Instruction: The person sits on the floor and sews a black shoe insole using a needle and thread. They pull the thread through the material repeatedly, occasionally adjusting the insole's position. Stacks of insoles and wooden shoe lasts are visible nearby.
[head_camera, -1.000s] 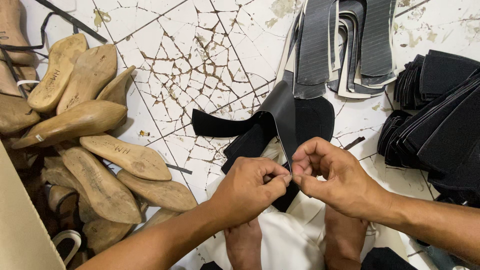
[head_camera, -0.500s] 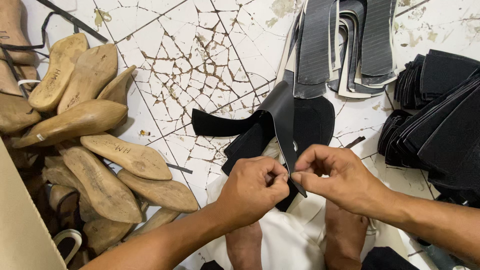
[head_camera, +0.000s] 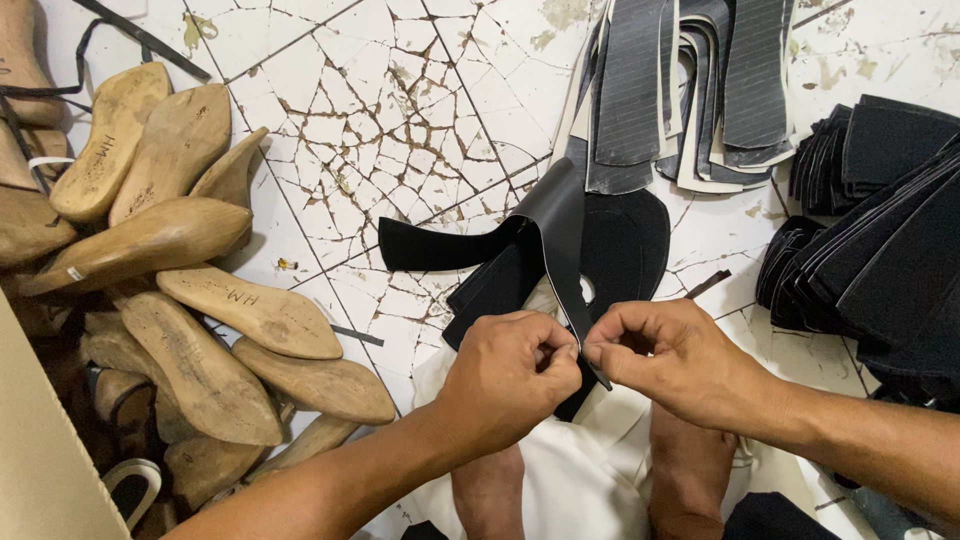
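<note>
A black shoe upper piece (head_camera: 560, 235) of suede-like fabric with a smooth lining stands up from the floor in front of me. My left hand (head_camera: 510, 375) pinches its near edge from the left. My right hand (head_camera: 665, 355) pinches the same edge from the right, fingertips almost touching those of the left. More black cut pieces (head_camera: 500, 285) lie under it on a white cloth (head_camera: 580, 470). My two bare feet (head_camera: 690, 475) rest below the hands.
A heap of wooden shoe lasts (head_camera: 190, 290) fills the left side. Grey striped insoles (head_camera: 690, 90) lie at the top. Stacks of black cut pieces (head_camera: 880, 240) sit at the right. The floor is cracked white tile (head_camera: 400, 130).
Both hands have stayed on the piece's edge, shifting only slightly; the fingertips have come a little closer together.
</note>
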